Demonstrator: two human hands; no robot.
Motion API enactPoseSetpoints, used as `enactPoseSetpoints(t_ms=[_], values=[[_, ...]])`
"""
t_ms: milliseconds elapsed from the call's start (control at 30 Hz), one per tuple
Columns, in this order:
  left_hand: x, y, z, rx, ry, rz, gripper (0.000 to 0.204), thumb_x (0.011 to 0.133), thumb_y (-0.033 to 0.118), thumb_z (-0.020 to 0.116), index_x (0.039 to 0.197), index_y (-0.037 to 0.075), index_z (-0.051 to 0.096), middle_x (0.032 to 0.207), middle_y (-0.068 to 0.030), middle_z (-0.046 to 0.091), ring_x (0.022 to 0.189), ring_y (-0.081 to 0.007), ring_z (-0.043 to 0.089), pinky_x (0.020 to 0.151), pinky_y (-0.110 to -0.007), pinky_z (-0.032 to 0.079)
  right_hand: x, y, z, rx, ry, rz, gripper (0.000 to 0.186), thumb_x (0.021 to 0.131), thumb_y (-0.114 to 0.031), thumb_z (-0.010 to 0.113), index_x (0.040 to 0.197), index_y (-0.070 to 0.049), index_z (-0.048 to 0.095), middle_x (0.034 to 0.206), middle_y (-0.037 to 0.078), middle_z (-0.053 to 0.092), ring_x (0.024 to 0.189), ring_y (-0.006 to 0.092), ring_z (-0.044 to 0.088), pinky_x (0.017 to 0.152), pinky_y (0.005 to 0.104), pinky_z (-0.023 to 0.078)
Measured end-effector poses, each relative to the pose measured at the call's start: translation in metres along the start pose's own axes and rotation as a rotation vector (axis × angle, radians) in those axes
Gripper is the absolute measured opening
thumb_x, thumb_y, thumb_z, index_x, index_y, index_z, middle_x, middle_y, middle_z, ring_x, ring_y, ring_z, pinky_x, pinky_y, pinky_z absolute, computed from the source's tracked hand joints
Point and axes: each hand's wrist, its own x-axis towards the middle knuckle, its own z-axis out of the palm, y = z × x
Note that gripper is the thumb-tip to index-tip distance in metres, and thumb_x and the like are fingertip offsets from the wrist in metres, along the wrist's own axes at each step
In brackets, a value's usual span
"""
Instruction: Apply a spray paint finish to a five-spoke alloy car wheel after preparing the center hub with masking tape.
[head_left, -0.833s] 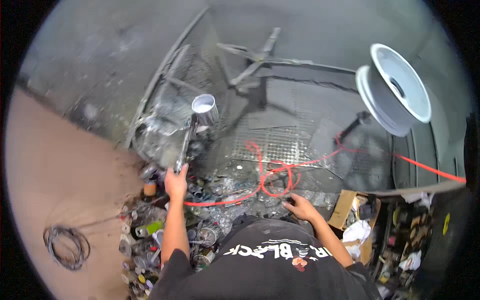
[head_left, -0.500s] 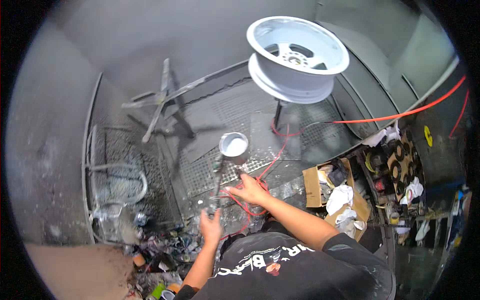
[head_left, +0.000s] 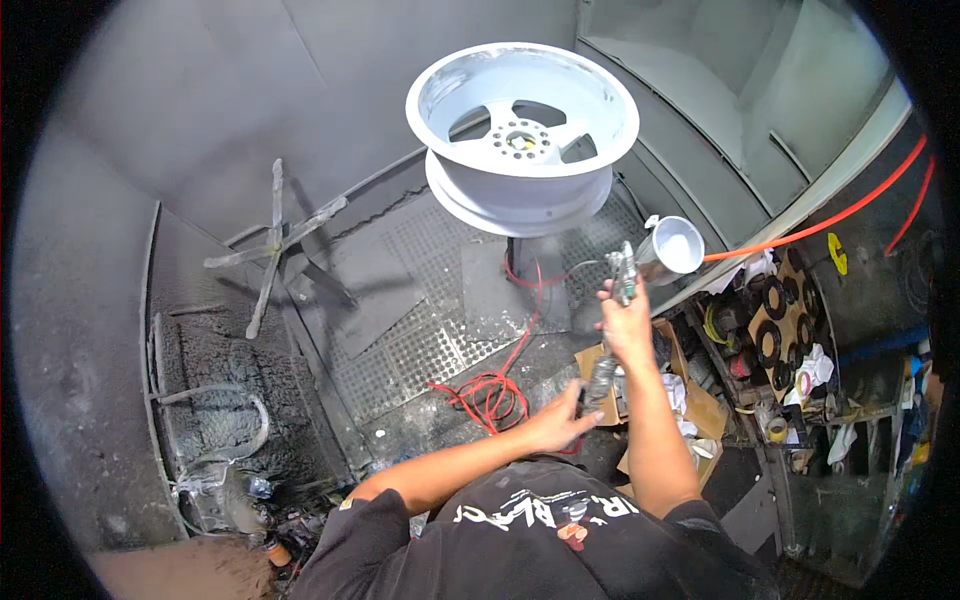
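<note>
One big white alloy wheel rim (head_left: pixel 522 135) sits raised above the grated floor (head_left: pixel 420 340). Just right of it, the right hand (head_left: pixel 628 325) grips a metal spray gun with a white cup (head_left: pixel 655 255); the left hand (head_left: pixel 562 420) pinches its hose fitting below.

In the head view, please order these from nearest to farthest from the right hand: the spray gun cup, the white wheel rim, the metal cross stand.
From the right hand:
1. Spray gun cup: just above the hand, on the gun it grips.
2. White wheel rim: up and to the left, on its stand.
3. Metal cross stand: far left, on the booth floor.
</note>
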Motion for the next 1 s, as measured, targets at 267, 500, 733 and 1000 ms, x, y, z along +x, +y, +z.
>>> enactPoseSetpoints(t_ms=[267, 500, 733, 1000], values=[[-0.011, 0.023, -0.082, -0.094, -0.960, 0.125, 0.065, 0.104, 0.040, 0.053, 0.154, 0.002, 0.035, 0.157, -0.0148, 0.040, 0.143, -0.0248, 0.037, 0.118, -0.041, 0.030, -0.025, -0.095, -0.048, 0.045, -0.229, 0.036, 0.056, 0.090, -0.004, 0.061, 0.143, -0.003, 0.043, 0.120, 0.010, 0.064, 0.102, 0.0191, 0.067, 0.052, 0.0265, 0.054], [-0.001, 0.092, -0.257, 0.333, -0.490, 0.206, 0.053, 0.099, 0.035, 0.064, 0.140, 0.003, 0.054, 0.137, -0.0171, 0.060, 0.128, -0.0280, 0.055, 0.110, -0.043, 0.042, -0.051, -0.149, -0.018, 0.215, -0.590, 0.170, 0.061, 0.092, -0.005, 0.064, 0.148, 0.001, 0.041, 0.127, 0.017, 0.064, 0.113, 0.0238, 0.066, 0.055, 0.0260, 0.055], [0.051, 0.122, -0.401, 0.275, -0.043, 0.215, 0.035, 0.098, 0.016, 0.061, 0.127, -0.004, 0.061, 0.121, -0.0106, 0.067, 0.114, -0.0174, 0.059, 0.103, -0.036, 0.046, -0.020, -0.223, 0.067, 0.240, -0.727, 0.132, 0.061, 0.093, -0.010, 0.068, 0.148, -0.004, 0.042, 0.115, 0.009, 0.067, 0.094, 0.0127, 0.066, 0.051, 0.0206, 0.050], [0.098, 0.064, -0.326, 0.233, -0.815, 0.362, 0.049, 0.101, 0.034, 0.060, 0.139, 0.004, 0.055, 0.136, -0.0154, 0.060, 0.125, -0.0243, 0.056, 0.107, -0.039, 0.043, 0.035, -0.276, 0.075, 0.077, -0.021, -0.249, 0.040, 0.094, -0.006, 0.066, 0.132, 0.000, 0.055, 0.107, 0.010, 0.070, 0.082, 0.0107, 0.066, 0.048, 0.0210, 0.048]])
